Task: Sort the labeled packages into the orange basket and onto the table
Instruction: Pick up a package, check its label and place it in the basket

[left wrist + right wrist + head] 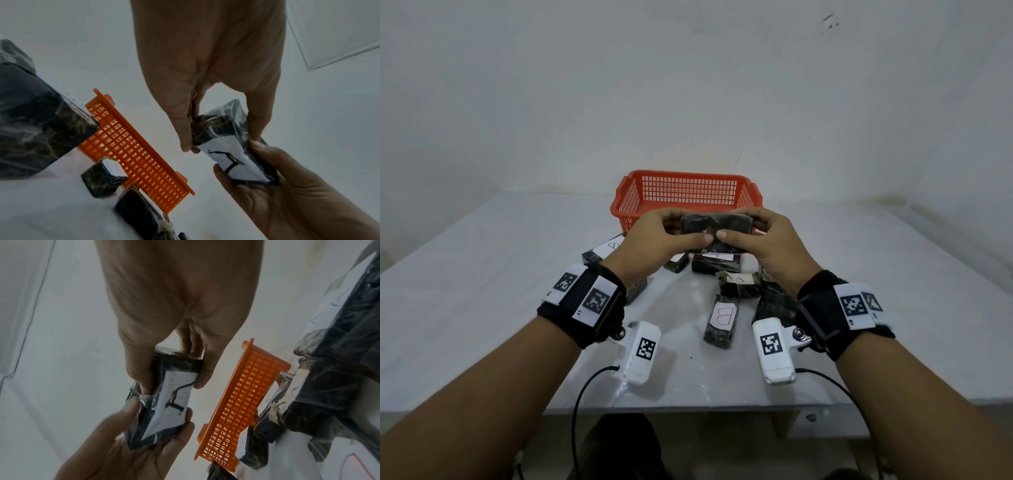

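Both hands hold one dark plastic-wrapped package (717, 224) in the air, just in front of the orange basket (688, 192). My left hand (690, 229) pinches its left end and my right hand (743, 229) pinches its right end. The head view shows only the dark wrap. In the wrist views the package (226, 155) carries a white label with a hand-drawn "A", facing down and away from me. My left hand (221, 139) and right hand (172, 386) have fingers and thumbs curled round the package (168, 404). No package shows inside the basket.
Several wrapped packages lie on the white table (482, 274) below my hands: one marked "B" (722, 317) nearest me, another "B" (607, 250) at the left, and labeled ones (717, 262) in the middle. A white wall stands behind the basket. Cables hang off the table's front edge.
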Motion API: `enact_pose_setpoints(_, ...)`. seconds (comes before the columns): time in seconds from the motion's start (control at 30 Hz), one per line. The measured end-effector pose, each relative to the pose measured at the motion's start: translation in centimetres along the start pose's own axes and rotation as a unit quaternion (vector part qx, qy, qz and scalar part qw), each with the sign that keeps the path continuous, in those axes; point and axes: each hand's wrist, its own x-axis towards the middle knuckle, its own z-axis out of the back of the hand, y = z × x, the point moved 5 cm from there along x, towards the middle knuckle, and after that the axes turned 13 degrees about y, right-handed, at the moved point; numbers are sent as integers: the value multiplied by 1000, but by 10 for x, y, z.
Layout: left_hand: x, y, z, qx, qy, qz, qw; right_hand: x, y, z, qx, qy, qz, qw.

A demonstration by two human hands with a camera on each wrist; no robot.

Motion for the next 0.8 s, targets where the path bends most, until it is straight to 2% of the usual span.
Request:
enact_pose_setpoints(0.1,2,2,4,9,-25,0,1000,1,-2,-4,-13,10,-9,1000)
enact_pose_setpoints(0.23,4,5,9,32,-22,3,999,2,-2,-11,137,40,-65,988)
enact_pose_setpoints(0.37,4,3,9,46,-5,-17,999,2,-2,-11,149,57,-111,981)
enact_pose_setpoints(0.53,4,1,0,-35,26,16,999,5,-1,-6,150,25,-70,986)
enact_pose_setpoints(0.6,3,2,-2,-79,10,24,997,6,-1,-6,138,21,-66,988)
enact_pose_setpoints(0.67,4,2,0,-64,-16,20,998,6,-1,-7,131,21,-69,989)
enact_pose_setpoints(0.8,4,3,0,-55,-12,17,998,6,0,-8,118,6,-54,992)
